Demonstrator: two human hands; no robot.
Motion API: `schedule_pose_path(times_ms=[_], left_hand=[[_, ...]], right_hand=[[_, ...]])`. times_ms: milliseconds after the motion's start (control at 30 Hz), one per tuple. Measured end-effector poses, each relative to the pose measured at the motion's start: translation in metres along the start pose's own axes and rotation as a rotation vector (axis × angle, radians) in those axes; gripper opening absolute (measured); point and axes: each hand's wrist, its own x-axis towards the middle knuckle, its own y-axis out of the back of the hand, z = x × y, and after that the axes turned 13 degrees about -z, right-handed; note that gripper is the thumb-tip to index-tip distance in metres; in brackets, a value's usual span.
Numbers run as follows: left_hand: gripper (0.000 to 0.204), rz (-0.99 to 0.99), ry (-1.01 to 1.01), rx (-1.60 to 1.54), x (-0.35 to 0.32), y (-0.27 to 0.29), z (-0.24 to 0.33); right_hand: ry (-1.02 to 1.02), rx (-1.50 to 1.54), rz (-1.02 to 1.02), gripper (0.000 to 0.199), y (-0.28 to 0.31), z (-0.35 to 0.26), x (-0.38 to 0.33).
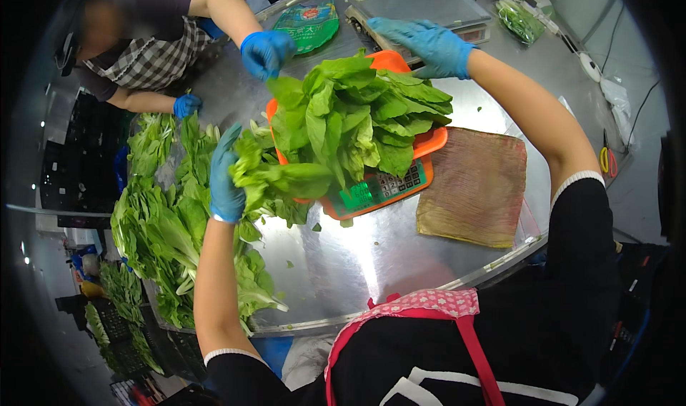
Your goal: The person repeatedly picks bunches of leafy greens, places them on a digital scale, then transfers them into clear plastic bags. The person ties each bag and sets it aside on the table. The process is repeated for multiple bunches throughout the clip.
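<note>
An orange digital scale [430, 143] stands on the metal table, its pan heaped with leafy greens [343, 113]. At the left of the heap, my blue-gloved left hand [227, 177] holds a bunch of leafy greens [282, 177] against its palm; the thumb is hidden. Beyond the heap, my right hand [425, 45], also gloved in blue, is open with its fingers stretched out beside a larger flat-topped scale [421, 6]. Across the table, a co-worker's gloved hand [266, 52] is close to the heap's far left side.
Loose leafy greens [161, 227] cover the table's left side. A brownish cloth [471, 188] lies right of the orange scale. A green printed bag [309, 26] is at the far side. Packed greens [520, 20], a power strip [589, 68] and scissors [607, 162] are at the right.
</note>
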Motion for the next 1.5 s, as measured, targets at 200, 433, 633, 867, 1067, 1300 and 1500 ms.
schedule_pose_path(times_ms=[200,433,633,867,1067,1300,1500], left_hand=[[0.046,-0.481,-0.177,0.867,0.075,-0.009,0.017],[0.041,-0.536,-0.216,0.743,0.096,-0.033,0.007],[0.040,-0.487,0.327,-0.450,0.107,-0.073,0.000],[0.041,-0.373,0.341,-0.999,0.093,-0.098,-0.008],[0.041,-0.403,0.271,-0.808,0.076,-0.089,0.025],[0.039,-0.450,0.349,-0.756,0.082,-0.068,0.068],[0.048,-0.251,0.895,-0.712,0.080,-0.078,-0.009]], right_hand=[[0.280,-0.202,-0.060,0.089,-0.011,-0.010,0.034],[0.498,-0.060,-0.071,0.079,-0.004,-0.019,0.039],[0.590,0.141,0.151,0.079,-0.056,-0.039,0.049],[0.466,0.425,0.290,0.078,-0.068,-0.070,0.050],[0.446,1.317,0.204,0.079,-0.021,-0.100,0.031],[0.077,1.707,-0.031,0.045,0.016,-0.092,0.013],[-0.125,1.371,-0.203,0.056,-0.045,-0.075,0.041]])
